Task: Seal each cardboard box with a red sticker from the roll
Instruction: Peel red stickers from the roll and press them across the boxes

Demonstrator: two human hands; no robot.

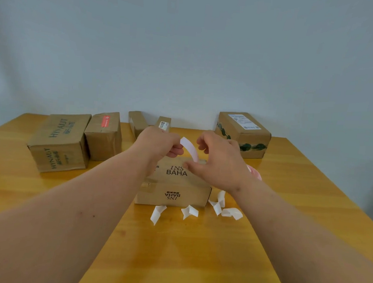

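A curved white strip [189, 149] is held between the two hands above the INS BAHA box [173, 184]. Its upper end is pinched by the curled fingers of the left hand [158, 146]; its lower end is pinched between thumb and forefinger of the right hand [219, 163], the other fingers being spread loosely. Only a white face is shown, so whether this is a sticker seen from behind or merely its backing cannot be told. No red sticker is seen on the top of the box beneath the hands, though part of that top is hidden by them.

Just beyond the right wrist, a pink-red edge of what is probably the sticker roll [255, 172] is glimpsed, mostly hidden. Nearer than the box, below both hands, several discarded backing strips [189, 212] are scattered on the wooden table [173, 251], which suggests that several stickers have been peeled.

Far to the left of the left hand, a red sticker [105, 121] is borne by a small box [104, 137], beside the HYNAUT box [59, 141]. Beyond the hands two narrow boxes [138, 122] are stood; to the right a leaf-printed box [243, 134] with a shipping label is placed, no red being seen on it. The task is judged to be partly done, with the box in hand and perhaps others left
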